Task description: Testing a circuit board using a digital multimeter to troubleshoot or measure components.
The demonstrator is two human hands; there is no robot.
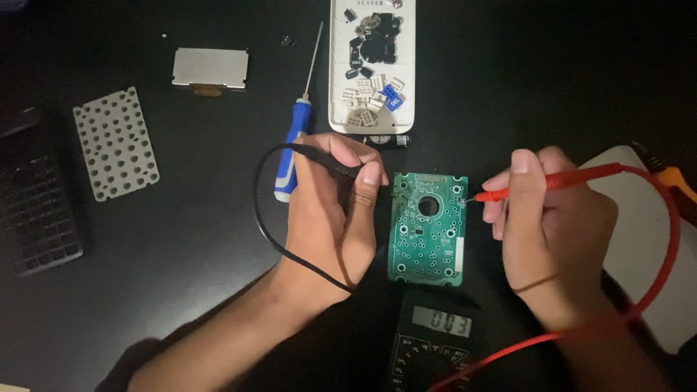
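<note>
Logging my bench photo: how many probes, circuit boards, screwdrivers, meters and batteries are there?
Probes: 2, black probe in left hand, red probe in right hand
Circuit board: 1
Screwdriver: 1
Meter: 1
Battery: 1
Total: 6

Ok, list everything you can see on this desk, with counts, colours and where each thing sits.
circuit board: one, green, centre, between the hands
black probe: one, black lead, at board's left edge
red probe: one, red lead, at board's right edge
multimeter: one, dark, lit display, bottom centre
screwdriver: one, blue and white handle, upper centre
white case half: one, holding loose keys, top centre
battery: one, black, below the case
rubber keypad mat: one, grey, left
display panel: one, silver, upper left
key frame: one, black, far left
left hand: holds black probe
right hand: holds red probe
</note>
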